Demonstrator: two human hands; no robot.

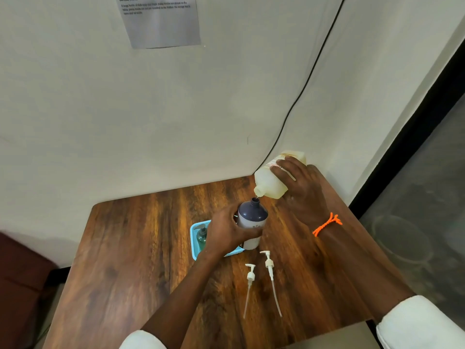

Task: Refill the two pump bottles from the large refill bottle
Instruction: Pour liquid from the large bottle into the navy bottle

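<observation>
— Refill bottle (270,183), translucent plastic, tilts near the far right corner of our wooden table (141,248); our right hand (302,190) grips it.
— Our left hand (226,235) clasps the round-shouldered pump bottle (252,217) below its spout.

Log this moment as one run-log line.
pour | right hand tips refill bottle | left hand steadies open pump bottle | pumps on table
</observation>
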